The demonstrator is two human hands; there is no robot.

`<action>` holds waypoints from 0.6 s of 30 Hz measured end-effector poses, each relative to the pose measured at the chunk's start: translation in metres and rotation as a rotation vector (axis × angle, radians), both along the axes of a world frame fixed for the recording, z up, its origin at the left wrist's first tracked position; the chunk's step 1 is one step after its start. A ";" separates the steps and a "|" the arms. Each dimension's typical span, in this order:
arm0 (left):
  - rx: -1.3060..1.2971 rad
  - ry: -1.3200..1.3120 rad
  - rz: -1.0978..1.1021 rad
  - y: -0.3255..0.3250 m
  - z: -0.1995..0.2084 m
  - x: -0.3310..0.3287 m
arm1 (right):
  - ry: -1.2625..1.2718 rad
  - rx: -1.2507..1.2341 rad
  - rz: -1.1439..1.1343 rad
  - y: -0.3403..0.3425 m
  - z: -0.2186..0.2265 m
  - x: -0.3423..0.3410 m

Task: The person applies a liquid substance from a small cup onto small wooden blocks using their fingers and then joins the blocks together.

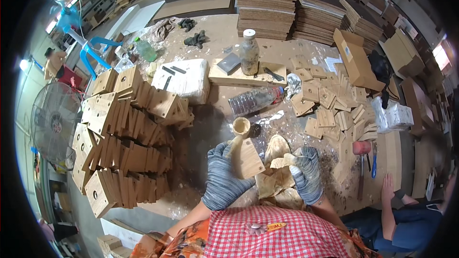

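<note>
In a grey striped glove, my left hand (221, 181) grips a flat wooden block (247, 159) with small holes at its corners, tilted up off the table. My right hand (308, 174), gloved alike, pinches a stained cream rag (281, 161) just right of the block. More crumpled cream cloth (273, 185) lies below it, between my hands. Beyond the block stands a small tan cup (241, 126); a tan strip runs from near it to my left fingers, its kind unclear. Stacked wooden blocks (129, 148) with holes fill the table's left side.
Loose wooden blocks (330, 100) lie in a heap at the right. A clear plastic bottle (253, 101) lies on its side; a white-capped jar (249, 52) stands behind. A red mallet (362, 148) and a blue-handled tool (374, 160) lie near another person's hand (387, 186). A fan (53, 126) stands left.
</note>
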State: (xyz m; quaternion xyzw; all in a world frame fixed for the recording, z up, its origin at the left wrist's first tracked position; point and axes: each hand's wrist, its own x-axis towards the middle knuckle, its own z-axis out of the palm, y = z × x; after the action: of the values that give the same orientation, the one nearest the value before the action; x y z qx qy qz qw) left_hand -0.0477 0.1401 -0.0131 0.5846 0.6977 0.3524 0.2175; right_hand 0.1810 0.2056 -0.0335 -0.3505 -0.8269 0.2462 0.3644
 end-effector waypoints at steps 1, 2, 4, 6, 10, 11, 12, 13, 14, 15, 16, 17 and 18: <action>-0.015 0.018 -0.007 -0.001 0.001 0.001 | -0.012 0.015 0.007 -0.002 0.002 0.000; -0.020 0.015 -0.005 -0.002 0.002 0.002 | -0.003 0.016 0.018 -0.003 0.002 0.000; -0.009 0.007 -0.010 -0.004 0.003 0.002 | -0.065 0.132 0.070 -0.004 0.000 0.000; 0.007 0.000 -0.017 -0.005 0.003 0.002 | -0.029 0.111 0.048 -0.004 -0.005 -0.002; 0.012 -0.020 -0.014 -0.007 0.003 0.002 | -0.057 0.053 0.091 -0.005 -0.013 -0.002; 0.012 -0.020 -0.014 -0.007 0.003 0.002 | -0.043 0.097 0.073 -0.005 -0.014 -0.001; 0.004 -0.018 -0.008 -0.007 0.003 0.002 | -0.052 0.076 0.077 -0.005 -0.013 0.000; -0.024 -0.019 -0.008 -0.007 0.003 0.002 | -0.050 0.050 0.088 -0.006 -0.012 0.001; -0.002 -0.016 -0.002 -0.006 0.003 0.002 | -0.044 0.051 0.091 -0.006 -0.011 0.002; 0.006 -0.006 -0.015 -0.006 0.003 0.002 | -0.047 0.025 0.098 -0.006 -0.010 0.002; 0.013 0.005 -0.029 -0.006 0.004 0.002 | -0.032 0.030 0.085 -0.006 -0.010 0.003; 0.012 0.005 -0.031 -0.006 0.004 0.002 | -0.013 0.047 0.054 -0.006 -0.009 0.003; 0.009 0.006 -0.026 -0.005 0.004 0.003 | -0.018 0.031 0.068 -0.006 -0.009 0.003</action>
State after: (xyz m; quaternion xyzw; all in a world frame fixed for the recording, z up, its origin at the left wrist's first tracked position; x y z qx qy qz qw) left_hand -0.0448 0.1346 -0.0091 0.5955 0.6891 0.3511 0.2174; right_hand 0.1837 0.1995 -0.0428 -0.3188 -0.8453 0.2424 0.3537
